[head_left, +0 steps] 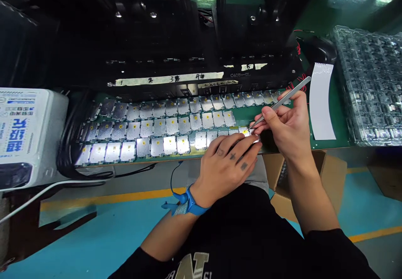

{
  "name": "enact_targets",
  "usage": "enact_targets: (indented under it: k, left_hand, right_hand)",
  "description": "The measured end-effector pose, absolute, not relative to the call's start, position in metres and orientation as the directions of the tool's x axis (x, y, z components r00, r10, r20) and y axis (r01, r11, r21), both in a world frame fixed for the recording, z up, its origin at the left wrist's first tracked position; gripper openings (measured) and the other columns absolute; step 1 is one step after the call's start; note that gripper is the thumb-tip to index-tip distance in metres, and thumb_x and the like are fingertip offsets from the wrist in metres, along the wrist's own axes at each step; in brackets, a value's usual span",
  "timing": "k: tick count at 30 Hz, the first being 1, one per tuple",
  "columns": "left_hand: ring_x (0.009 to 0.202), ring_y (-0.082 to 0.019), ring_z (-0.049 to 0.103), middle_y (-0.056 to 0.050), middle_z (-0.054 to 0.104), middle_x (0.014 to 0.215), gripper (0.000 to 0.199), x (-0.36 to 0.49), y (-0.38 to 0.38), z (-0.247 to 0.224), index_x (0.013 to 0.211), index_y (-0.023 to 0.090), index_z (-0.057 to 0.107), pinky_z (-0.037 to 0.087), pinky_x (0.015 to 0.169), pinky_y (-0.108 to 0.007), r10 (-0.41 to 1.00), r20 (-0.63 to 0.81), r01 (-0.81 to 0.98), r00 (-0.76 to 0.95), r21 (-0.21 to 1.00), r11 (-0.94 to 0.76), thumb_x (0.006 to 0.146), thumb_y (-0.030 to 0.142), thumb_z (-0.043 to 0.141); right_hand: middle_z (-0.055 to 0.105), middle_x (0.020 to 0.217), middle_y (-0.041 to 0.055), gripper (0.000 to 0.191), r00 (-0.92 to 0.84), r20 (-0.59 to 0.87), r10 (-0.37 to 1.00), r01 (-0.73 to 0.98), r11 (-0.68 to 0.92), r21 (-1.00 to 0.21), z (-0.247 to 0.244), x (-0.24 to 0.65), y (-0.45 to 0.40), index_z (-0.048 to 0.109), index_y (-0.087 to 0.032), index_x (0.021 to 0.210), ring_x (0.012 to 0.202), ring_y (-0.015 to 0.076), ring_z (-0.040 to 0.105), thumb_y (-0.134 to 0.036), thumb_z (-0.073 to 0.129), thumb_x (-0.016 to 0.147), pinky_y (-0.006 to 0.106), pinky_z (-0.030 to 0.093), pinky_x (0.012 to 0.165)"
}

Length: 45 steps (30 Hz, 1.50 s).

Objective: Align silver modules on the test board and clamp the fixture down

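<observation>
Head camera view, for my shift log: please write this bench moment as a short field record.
Left hand: fingers over the front row of metal-shielded circuit modules
Left wrist: blue wrist strap
Right hand: pinches steel tweezers, tips at the front row
Modules: three rows, yellow dots, on a green fixture
Rest: stacked clear plastic trays, white paper strip, cardboard box

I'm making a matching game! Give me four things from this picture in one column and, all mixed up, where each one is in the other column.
Things:
1. Metal tweezers
2. Blue wrist strap
3. White paper strip
4. Cardboard box

Places:
A. On the green mat, beside the right hand
B. Around the left wrist
C. Down below the green mat
D. Pinched in the right hand

Pairs: 1-D, 2-B, 3-A, 4-C
</observation>
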<state>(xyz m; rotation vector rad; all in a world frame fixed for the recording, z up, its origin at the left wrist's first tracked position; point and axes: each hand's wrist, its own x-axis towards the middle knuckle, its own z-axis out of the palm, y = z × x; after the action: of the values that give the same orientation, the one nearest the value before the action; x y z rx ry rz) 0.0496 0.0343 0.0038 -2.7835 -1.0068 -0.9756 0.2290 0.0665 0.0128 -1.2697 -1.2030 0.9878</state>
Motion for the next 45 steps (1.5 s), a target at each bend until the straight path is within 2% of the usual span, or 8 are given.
enact_targets:
  k: [14,23,35,45]
  left_hand:
    - [0.112,-0.020,0.061,0.000,0.072,0.122,0.025,0.0486,0.0342,0.0008,0.115,0.023,0.069,0.043,0.091,-0.035,0.547,0.571,0.570,0.613,0.161,-0.806,0.091,0.027,0.065]
    - [0.112,-0.020,0.061,-0.001,0.072,0.122,0.023,0.0488,0.0347,0.0014,0.114,0.024,0.070,0.044,0.091,-0.035,0.548,0.568,0.570,0.615,0.160,-0.806,0.092,0.026,0.064]
    - [0.110,-0.020,0.062,0.002,0.073,0.122,0.022,0.0493,0.0349,0.0033,0.112,0.024,0.070,0.043,0.089,-0.035,0.556,0.563,0.574,0.612,0.168,-0.801,0.091,0.026,0.065]
    - [0.113,-0.020,0.062,0.000,0.072,0.122,0.024,0.0485,0.0339,0.0024,0.115,0.023,0.069,0.044,0.091,-0.036,0.561,0.553,0.573,0.617,0.172,-0.801,0.092,0.027,0.065]
  right_hand:
    - [0.069,0.075,-0.0067,0.047,0.099,0.095,0.991,0.155,0.079,-0.985,0.0069,0.2323,0.0687,0.035,-0.039,0.120,0.060,0.0162,0.072,-0.052,0.068,0.089,0.030,0.062,0.056]
    - [0.066,0.068,-0.0078,0.047,0.168,0.135,0.977,0.120,0.116,-0.986,0.0082,0.2275,0.0698,0.040,-0.034,0.109,0.050,0.0130,0.066,-0.056,0.073,0.083,0.024,0.059,0.046]
    - [0.068,0.076,-0.0063,0.045,0.140,0.107,0.984,0.126,0.089,-0.988,0.0068,0.2298,0.0683,0.040,-0.037,0.116,0.058,0.0156,0.070,-0.055,0.069,0.087,0.030,0.062,0.054]
    - [0.065,0.071,-0.0073,0.042,0.179,0.129,0.975,0.131,0.107,-0.986,0.0097,0.2260,0.0678,0.042,-0.035,0.109,0.052,0.0133,0.066,-0.054,0.072,0.085,0.027,0.060,0.048]
